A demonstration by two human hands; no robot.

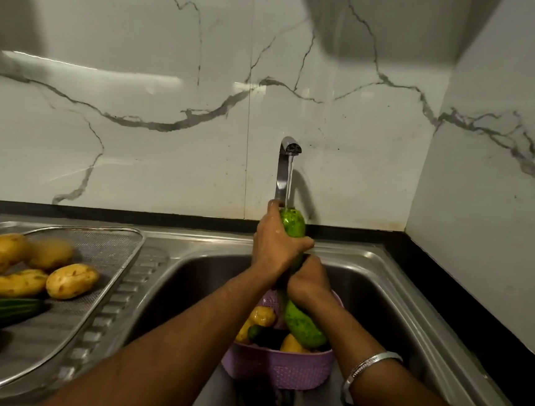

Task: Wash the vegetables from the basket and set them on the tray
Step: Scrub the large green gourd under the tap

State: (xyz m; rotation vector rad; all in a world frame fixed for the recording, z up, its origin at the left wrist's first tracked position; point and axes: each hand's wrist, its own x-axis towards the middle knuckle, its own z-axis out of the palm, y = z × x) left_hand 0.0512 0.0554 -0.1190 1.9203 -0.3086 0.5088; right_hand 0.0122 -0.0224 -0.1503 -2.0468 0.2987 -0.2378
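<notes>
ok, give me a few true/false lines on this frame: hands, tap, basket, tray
1. Both hands grip the cucumber. True: left hand high on it, right hand lower.
2. The tap is off. False: water runs onto the cucumber's top end.
3. The basket sits on the tray. False: it stands in the sink.
4. Potatoes lie on the tray. True.
5. The basket is empty. False: vegetables remain in it.

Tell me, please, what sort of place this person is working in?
Most likely a home kitchen. A steel sink with a ribbed drainboard sits under a running tap, against a marble-patterned wall. Both hands, the left hand and right hand, hold a green gourd under the water.
</notes>
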